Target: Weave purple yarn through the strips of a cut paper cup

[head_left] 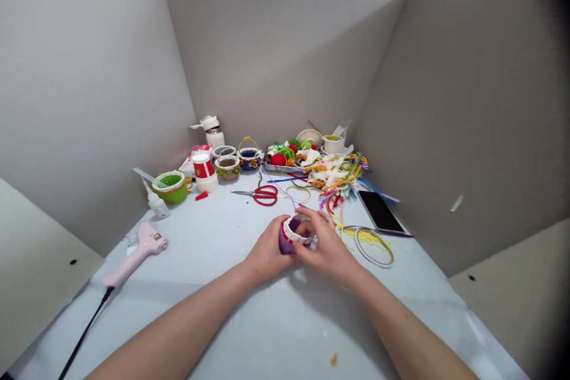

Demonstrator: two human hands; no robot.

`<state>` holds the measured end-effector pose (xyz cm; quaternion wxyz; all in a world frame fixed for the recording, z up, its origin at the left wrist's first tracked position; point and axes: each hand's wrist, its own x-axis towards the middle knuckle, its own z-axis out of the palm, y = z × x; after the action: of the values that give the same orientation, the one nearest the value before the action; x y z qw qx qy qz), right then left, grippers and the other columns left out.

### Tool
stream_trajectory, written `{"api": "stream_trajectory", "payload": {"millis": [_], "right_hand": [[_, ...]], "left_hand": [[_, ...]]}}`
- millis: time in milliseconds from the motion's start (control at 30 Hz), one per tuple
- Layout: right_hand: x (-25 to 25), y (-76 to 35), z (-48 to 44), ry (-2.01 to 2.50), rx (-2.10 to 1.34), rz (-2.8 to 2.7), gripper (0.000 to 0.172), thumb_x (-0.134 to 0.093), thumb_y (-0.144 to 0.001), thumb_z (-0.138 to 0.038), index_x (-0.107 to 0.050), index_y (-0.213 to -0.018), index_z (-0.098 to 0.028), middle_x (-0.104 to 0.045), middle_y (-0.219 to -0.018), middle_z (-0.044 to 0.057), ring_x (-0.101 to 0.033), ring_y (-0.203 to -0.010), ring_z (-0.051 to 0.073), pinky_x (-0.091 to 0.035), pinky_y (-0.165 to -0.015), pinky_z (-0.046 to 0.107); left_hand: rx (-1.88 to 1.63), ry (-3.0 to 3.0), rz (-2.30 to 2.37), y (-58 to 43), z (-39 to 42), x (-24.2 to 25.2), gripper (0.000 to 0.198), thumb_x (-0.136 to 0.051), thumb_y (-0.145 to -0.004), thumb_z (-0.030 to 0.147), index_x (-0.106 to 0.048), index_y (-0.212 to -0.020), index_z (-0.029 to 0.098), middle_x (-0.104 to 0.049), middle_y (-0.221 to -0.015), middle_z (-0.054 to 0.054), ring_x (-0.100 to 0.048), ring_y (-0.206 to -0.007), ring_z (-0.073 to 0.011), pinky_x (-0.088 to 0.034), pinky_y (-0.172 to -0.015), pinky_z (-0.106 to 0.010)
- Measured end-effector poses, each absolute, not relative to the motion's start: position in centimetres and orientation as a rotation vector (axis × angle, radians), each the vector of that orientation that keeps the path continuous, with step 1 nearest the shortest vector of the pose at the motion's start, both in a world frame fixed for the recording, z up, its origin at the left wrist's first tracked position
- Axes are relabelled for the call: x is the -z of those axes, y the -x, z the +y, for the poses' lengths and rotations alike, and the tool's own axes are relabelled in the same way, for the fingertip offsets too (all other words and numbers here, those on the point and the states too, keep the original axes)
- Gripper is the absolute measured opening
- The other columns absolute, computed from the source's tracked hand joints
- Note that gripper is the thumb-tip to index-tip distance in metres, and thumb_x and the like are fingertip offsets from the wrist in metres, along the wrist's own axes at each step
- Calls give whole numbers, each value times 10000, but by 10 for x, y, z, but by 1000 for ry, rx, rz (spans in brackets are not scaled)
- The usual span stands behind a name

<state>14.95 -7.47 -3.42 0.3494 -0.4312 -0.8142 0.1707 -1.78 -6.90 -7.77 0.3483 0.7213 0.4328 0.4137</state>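
Both of my hands meet at the middle of the table around a small purple cup point(288, 241) with a white trim at its rim. My left hand point(266, 252) wraps the cup's left side from below. My right hand point(326, 244) is curled over its right side, fingers pressed on the white rim. The cup is tilted, its opening facing up and away from me. A thin purple strand runs from the cup toward the far side.
Red scissors point(262, 194), a pink glue gun point(138, 250) with black cord, a glue bottle point(157, 203), a green basket point(171, 186), several small decorated cups point(228, 166), yarn balls point(285, 156), coloured strips point(341, 181), a black phone point(380, 211) and looped cord point(371, 243). Grey partition walls enclose three sides.
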Motion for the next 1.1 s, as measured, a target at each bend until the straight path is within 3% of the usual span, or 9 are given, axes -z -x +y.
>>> {"api": "stream_trajectory", "payload": {"millis": [133, 233, 500, 700, 900, 1000, 1100], "right_hand": [[23, -178, -68, 1094, -575, -2092, 557, -553, -783, -177, -336, -1292, -229, -662, -997, 34, -539, -1113, 234, -275, -1046, 484], [21, -191, -65, 1048, -599, -2163, 529, -545, -801, -168, -356, -1290, -242, -661, -1020, 37, -523, -1141, 231, -288, -1043, 477], [22, -185, -68, 1045, -522, -2268, 506, -547, -777, -146, -422, -1256, -248, -652, -931, 22, -520, -1116, 247, -272, -1053, 526], [20, -180, -73, 1033, -561, -2328, 526, -518, -747, -90, -444, -1243, -248, -635, -1054, 46, -597, -1016, 211, -262, -1063, 530], [23, -174, -75, 1013, -530, -2317, 509, -530, -757, -112, -439, -1235, -259, -599, -1164, 60, -588, -1036, 208, -220, -1076, 547], [23, -179, -72, 1012, -458, -2219, 517, -571, -760, -162, -431, -1251, -244, -619, -1097, 69, -550, -1066, 239, -291, -1037, 524], [24, -186, -67, 1062, -429, -2002, 490, -594, -771, -215, -439, -1235, -229, -569, -1165, 94, -517, -1077, 245, -403, -949, 443]], "left_hand": [[-1045, -1790, 1103, 19, -68, 76, 777, -780, -587, 277, -404, -1263, 206, -539, -1241, -88, -528, -1102, -244, -413, -958, -388], [-1045, -1707, 1046, 21, -66, 76, 806, -789, -589, 303, -376, -1273, 200, -551, -1225, -93, -540, -1090, -245, -427, -942, -385], [-976, -1742, 1001, 24, -68, 77, 816, -756, -626, 306, -321, -1309, 199, -515, -1260, -110, -531, -1101, -251, -439, -925, -380], [-964, -1777, 1038, 24, -69, 73, 751, -713, -667, 286, -322, -1303, 209, -510, -1259, -97, -527, -1093, -238, -442, -908, -358], [-997, -1740, 998, 24, -67, 79, 765, -715, -658, 241, -319, -1311, 204, -503, -1273, -105, -524, -1109, -238, -430, -943, -374], [-1047, -1640, 927, 23, -65, 79, 758, -724, -661, 252, -323, -1302, 196, -507, -1281, -113, -527, -1120, -241, -434, -948, -380], [-1078, -1466, 826, 23, -62, 76, 752, -732, -661, 263, -327, -1290, 188, -509, -1300, -121, -515, -1155, -246, -428, -963, -382]]}}
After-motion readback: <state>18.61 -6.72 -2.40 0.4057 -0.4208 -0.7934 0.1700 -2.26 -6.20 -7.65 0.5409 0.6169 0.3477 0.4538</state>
